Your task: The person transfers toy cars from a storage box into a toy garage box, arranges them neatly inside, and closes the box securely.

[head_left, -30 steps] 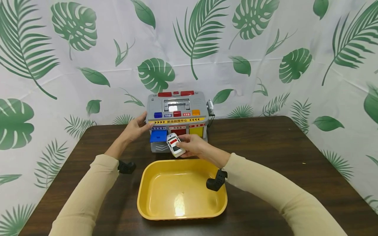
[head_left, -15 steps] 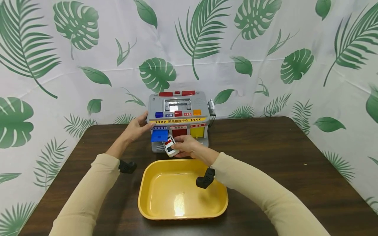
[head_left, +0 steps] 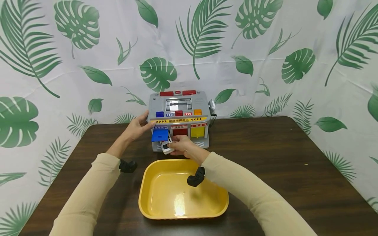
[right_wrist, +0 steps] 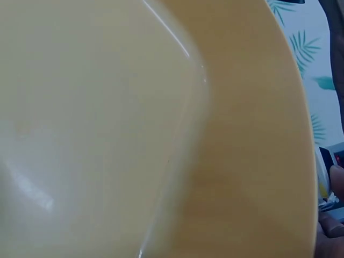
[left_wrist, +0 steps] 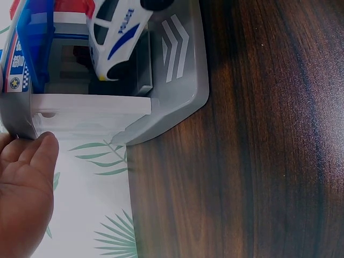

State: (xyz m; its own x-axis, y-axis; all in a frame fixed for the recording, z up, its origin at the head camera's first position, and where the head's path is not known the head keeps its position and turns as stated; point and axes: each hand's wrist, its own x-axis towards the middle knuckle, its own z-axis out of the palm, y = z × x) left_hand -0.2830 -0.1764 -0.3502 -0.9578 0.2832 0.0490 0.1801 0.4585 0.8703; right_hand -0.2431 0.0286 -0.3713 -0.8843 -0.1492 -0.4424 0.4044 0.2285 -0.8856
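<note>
A white toy police car (head_left: 167, 146) with a blue stripe is in my right hand (head_left: 182, 146), pinched between thumb and fingers. Its front end is inside the left bay of a grey toy emergency station (head_left: 178, 106), under the raised blue door (head_left: 160, 135). Seen from the left wrist, the car (left_wrist: 115, 40) is tilted in the bay opening. My left hand (head_left: 136, 127) rests against the station's left side, fingers mostly straight, thumb near the yellow front strip. In the right wrist view, only part of my right hand (right_wrist: 336, 231) shows at the edge.
A yellow tray (head_left: 143, 191) stands on the dark wooden table (head_left: 265, 147) in front of the station, below my right forearm. The red door (head_left: 179, 131) and yellow door (head_left: 198, 132) are down. A leaf-print cloth (head_left: 189, 42) hangs behind the table.
My right hand has moved left with the police car, bringing it from in front of the station into the left bay under the blue door. My left hand has stayed at the station's side.
</note>
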